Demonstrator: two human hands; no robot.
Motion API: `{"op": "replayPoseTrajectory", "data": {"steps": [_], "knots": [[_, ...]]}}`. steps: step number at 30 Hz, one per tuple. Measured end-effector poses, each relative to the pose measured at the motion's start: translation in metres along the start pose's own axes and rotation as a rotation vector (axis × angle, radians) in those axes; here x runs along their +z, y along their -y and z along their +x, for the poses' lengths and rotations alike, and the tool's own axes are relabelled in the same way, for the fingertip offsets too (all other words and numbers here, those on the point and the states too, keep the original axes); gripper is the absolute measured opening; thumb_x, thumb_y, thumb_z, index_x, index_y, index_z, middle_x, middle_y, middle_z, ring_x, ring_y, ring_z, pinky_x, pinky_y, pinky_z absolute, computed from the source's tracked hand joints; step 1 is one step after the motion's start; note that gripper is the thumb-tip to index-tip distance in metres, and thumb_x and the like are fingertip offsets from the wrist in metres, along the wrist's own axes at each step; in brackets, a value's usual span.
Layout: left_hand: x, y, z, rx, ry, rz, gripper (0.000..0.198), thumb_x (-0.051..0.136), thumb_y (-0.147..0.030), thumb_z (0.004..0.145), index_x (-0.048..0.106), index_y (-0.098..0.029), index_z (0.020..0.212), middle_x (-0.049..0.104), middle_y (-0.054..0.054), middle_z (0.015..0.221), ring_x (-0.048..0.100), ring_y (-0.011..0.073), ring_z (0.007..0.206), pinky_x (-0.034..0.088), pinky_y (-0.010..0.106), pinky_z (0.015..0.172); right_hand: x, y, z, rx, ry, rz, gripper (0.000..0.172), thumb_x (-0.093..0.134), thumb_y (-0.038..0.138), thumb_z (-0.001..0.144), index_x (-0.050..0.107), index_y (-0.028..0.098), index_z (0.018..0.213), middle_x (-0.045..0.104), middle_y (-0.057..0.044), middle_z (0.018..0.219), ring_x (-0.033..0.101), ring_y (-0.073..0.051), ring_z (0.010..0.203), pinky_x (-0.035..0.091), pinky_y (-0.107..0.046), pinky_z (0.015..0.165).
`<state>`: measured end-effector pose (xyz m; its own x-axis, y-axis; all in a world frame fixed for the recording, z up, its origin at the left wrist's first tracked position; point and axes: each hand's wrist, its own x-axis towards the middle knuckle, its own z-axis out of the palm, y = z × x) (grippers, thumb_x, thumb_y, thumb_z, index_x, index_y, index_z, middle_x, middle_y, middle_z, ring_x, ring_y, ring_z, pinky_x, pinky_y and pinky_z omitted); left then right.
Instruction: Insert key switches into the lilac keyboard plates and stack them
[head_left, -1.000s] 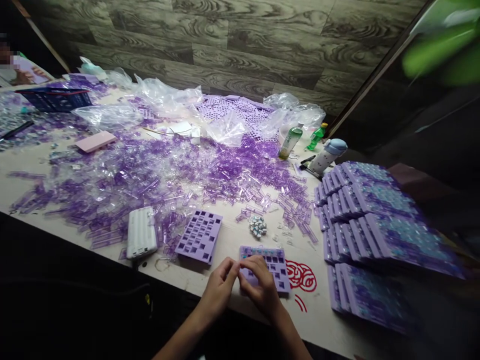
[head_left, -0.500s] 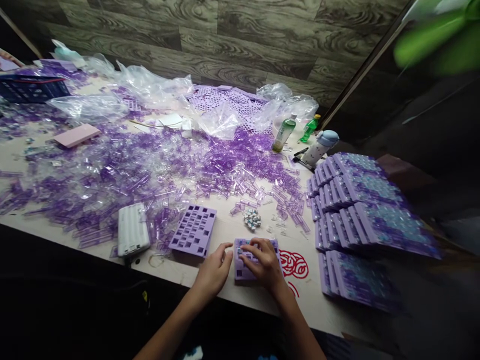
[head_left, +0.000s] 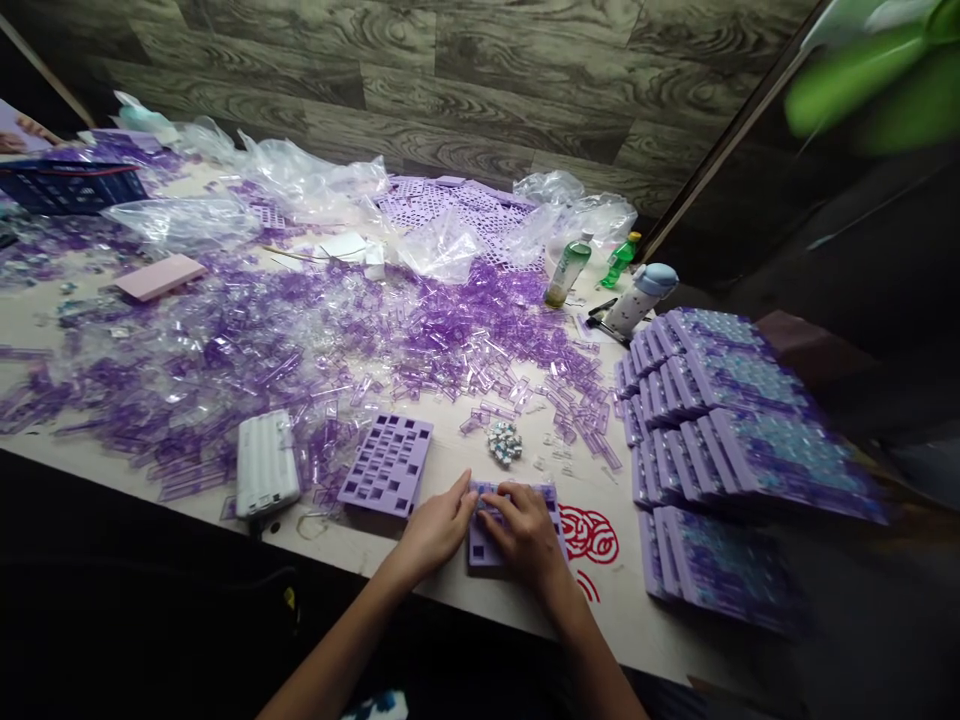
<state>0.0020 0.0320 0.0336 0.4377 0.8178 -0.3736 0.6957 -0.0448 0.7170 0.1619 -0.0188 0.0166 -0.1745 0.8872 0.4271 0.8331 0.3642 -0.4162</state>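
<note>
A lilac plastic grid plate (head_left: 484, 550) with square holes lies on the pale tabletop (head_left: 420, 545), mostly under my hands. The fingertips of my left hand (head_left: 436, 528) grip its left edge. My right hand (head_left: 526, 535) lies across its top, fingers down on the plate. Small pale pieces fill some holes, and most of them are hidden. To the left stands a second lilac grid plate (head_left: 386, 465), out of reach of my fingers. Beyond my hands sits a small cluster of pale blue-white pieces (head_left: 505, 442).
Several stacks of filled lilac plates (head_left: 720, 420) stand at the right. A huge spread of clear purple plastic pieces (head_left: 300, 350) covers the table's middle. A white power bank (head_left: 268, 463), plastic bags, bottles (head_left: 568, 270) and a blue basket (head_left: 71, 188) stand around it.
My fingers have shifted from spread across the plate's top to its left edge and top. The plate now lies slightly further left, and the whole view has moved a little.
</note>
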Motion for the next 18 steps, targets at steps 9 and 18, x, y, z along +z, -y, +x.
{"op": "replayPoseTrajectory", "data": {"steps": [9, 18], "knots": [[0.002, -0.004, -0.003, -0.014, -0.012, 0.138, 0.051, 0.022, -0.045, 0.091, 0.037, -0.023, 0.135, 0.063, 0.012, 0.114, 0.058, 0.0265, 0.106, 0.042, 0.034, 0.084, 0.002, 0.011, 0.001, -0.087, 0.049, -0.255, 0.014, 0.046, 0.012, 0.090, 0.059, 0.013, 0.096, 0.057, -0.009, 0.090, 0.052, -0.021, 0.082, 0.041, -0.032, 0.073], [0.005, -0.016, -0.007, -0.037, -0.010, 0.286, 0.048, 0.021, -0.035, 0.092, 0.034, -0.020, 0.136, 0.068, 0.012, 0.100, 0.064, 0.0257, 0.091, 0.044, 0.034, 0.076, 0.012, 0.025, 0.008, -0.292, 0.006, -0.446, 0.030, 0.033, -0.002, 0.085, 0.060, 0.010, 0.086, 0.053, -0.009, 0.074, 0.047, -0.021, 0.066, 0.038, -0.034, 0.060]]}}
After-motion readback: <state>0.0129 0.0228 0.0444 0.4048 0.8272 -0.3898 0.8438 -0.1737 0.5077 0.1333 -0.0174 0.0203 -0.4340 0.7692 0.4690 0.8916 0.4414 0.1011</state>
